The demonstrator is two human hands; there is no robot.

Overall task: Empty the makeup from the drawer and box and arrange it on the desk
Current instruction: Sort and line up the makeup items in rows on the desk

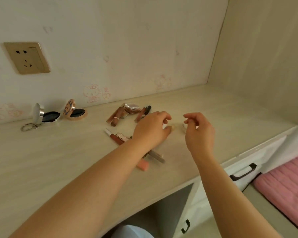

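Forearms reach from the near edge across the desk (58, 160) toward the scattered makeup. Left hand (150, 130) has its fingers curled around a small white item, pressed near a beige piece (173, 127); identity cannot be told. Right hand (199, 130) pinches a small silver item (184, 124) between thumb and fingertip. Both items sit between the hands. Pink tube (143, 165) and silver stick (156, 156) lie under the left wrist, long axes running left-far to right-near. Lip glosses (114, 115) lie beyond the left hand; two open compacts (75, 111) well to its left. Left hand is nearer the remaining pile.
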